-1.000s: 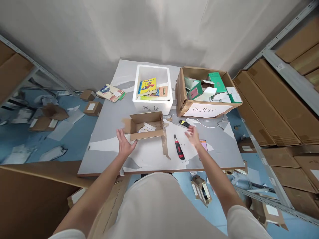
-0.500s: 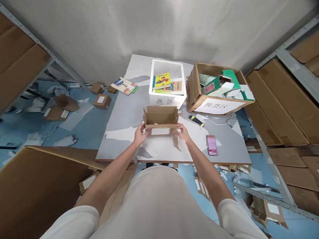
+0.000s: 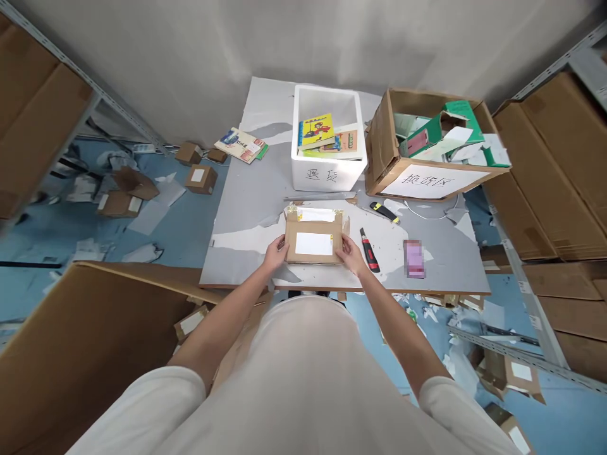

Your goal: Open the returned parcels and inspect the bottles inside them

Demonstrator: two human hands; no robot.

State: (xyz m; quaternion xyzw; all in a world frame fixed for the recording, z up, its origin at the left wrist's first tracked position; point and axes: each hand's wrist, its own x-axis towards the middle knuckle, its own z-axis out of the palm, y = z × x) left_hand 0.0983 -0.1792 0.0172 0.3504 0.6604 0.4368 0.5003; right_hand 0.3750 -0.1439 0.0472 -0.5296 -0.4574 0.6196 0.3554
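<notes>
A flat-looking brown cardboard box [image 3: 293, 236] lies between my hands near the front of the table [image 3: 237, 265]. White labels show on its upper face and far flap, with tape at the far corners. My left hand [image 3: 276, 252] grips its left edge, and my right hand [image 3: 350, 254] grips the right edge near the lower corner. Just right of my right hand lies a red and black box cutter [image 3: 370, 251]. Farther back rests a yellow and black box cutter [image 3: 384, 212]. A pink, pixelated phone-like item [image 3: 415, 259] lies to the right.
A white foam box [image 3: 327, 175] with books stands at the back. Beside it is a large carton [image 3: 434, 180] holding green boxes. Books [image 3: 241, 145] lie at the table's back left. A big open carton [image 3: 95, 341] stands at lower left. Shelving [image 3: 550, 328] borders the right.
The box has been turned from its open side facing up to its labelled face showing, and lowered. The red box cutter has come into sight. The whole view has shifted slightly.
</notes>
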